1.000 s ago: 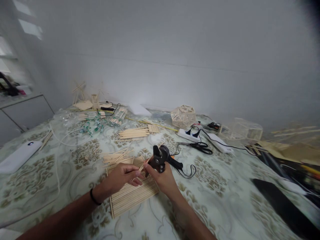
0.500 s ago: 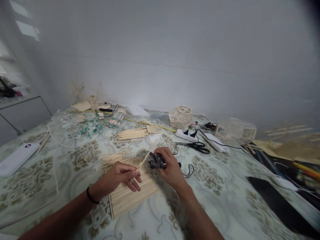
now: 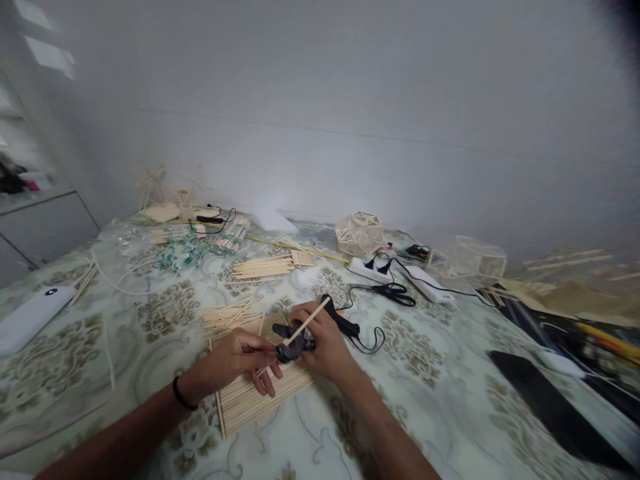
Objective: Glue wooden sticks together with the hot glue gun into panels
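Observation:
My left hand [image 3: 239, 358] pinches the near end of a thin wooden stick [image 3: 306, 325] that slants up to the right. My right hand [image 3: 324, 344] grips a black cutter tool [image 3: 294, 343] whose jaws point left and meet the stick near my left fingertips. Both hands hover over a flat mat of glued sticks [image 3: 255, 390] lying on the patterned tablecloth. A loose heap of sticks [image 3: 229, 313] lies just beyond the mat.
A black glue gun [image 3: 345, 323] with a coiled cord lies behind my right hand. Farther back are a power strip [image 3: 371, 270], stick-built frames [image 3: 360, 233], a stick bundle [image 3: 264, 267] and green-tipped pieces [image 3: 184, 253]. A white device [image 3: 27, 319] lies at the left, dark sheets [image 3: 555, 407] at the right.
The cutter has tipped from upright to lying sideways, jaws now pointing left onto the stick. The stick now slants up to the right across my right hand.

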{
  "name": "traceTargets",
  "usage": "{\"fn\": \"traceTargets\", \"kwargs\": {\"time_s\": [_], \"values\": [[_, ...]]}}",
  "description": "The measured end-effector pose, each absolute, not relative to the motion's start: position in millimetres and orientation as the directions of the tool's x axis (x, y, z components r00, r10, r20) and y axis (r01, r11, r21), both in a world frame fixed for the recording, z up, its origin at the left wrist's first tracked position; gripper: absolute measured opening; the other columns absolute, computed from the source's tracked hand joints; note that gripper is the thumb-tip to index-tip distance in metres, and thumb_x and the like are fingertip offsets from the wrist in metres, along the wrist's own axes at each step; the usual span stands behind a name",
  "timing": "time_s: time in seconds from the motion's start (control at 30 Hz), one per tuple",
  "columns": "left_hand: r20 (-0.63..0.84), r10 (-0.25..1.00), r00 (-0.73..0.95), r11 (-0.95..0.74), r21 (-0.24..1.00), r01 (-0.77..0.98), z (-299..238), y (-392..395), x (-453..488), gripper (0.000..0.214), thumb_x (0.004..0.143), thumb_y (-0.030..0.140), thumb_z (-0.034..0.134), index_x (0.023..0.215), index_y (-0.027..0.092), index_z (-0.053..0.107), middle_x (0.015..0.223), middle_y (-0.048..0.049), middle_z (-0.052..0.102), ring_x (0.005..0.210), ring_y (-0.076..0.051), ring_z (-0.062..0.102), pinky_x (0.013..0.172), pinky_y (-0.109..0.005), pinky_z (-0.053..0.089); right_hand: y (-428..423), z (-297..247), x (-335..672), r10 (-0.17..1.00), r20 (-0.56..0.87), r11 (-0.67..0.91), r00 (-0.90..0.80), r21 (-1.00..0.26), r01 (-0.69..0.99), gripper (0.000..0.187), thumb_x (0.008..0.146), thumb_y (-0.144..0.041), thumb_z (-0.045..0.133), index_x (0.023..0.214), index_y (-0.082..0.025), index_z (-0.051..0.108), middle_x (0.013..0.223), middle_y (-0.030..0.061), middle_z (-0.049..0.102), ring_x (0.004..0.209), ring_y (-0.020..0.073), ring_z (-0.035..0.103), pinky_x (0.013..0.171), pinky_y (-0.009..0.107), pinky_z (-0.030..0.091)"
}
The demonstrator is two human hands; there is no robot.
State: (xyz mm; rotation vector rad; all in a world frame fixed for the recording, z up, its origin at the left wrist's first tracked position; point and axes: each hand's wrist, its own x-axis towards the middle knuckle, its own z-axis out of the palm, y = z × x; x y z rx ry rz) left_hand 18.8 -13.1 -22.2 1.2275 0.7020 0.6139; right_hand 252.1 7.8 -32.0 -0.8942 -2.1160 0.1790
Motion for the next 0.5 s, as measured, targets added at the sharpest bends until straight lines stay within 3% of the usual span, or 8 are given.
{"fn": "traceTargets", "kwargs": {"time_s": [0.27, 0.5], "values": [[-0.146, 0.742, 0.654, 0.251, 0.965, -0.070, -23.9, -12.9, 17.8, 0.036, 0.082, 0.048, 0.081, 0.082, 0.012, 0.079, 0.083, -0.0094, 0.079, 0.060, -0.019, 0.078, 0.053, -0.023, 0.062, 8.7, -33.6, 251.0, 0.699, 0.590, 0.692, -0.403, -0.416, 0.590, 0.029, 0.064, -0.004, 0.059, 0.087, -0.022, 0.059, 0.091, 0.0078, 0.065, 0.088, 0.0257, 0.060, 0.078, 0.036, 0.047], [-0.138, 0.736, 0.663, 0.264, 0.960, -0.094, -26.0, -10.7, 16.2, 0.038, 0.085, 0.051, 0.078, 0.088, 0.013, 0.075, 0.083, -0.0071, 0.076, 0.059, -0.019, 0.077, 0.053, -0.024, 0.061, 9.4, -36.7, 253.0, 0.771, 0.495, 0.617, -0.401, -0.422, 0.665, 0.024, 0.061, -0.004, 0.060, 0.079, -0.021, 0.063, 0.081, 0.0053, 0.066, 0.075, 0.0223, 0.062, 0.068, 0.029, 0.041]]}}
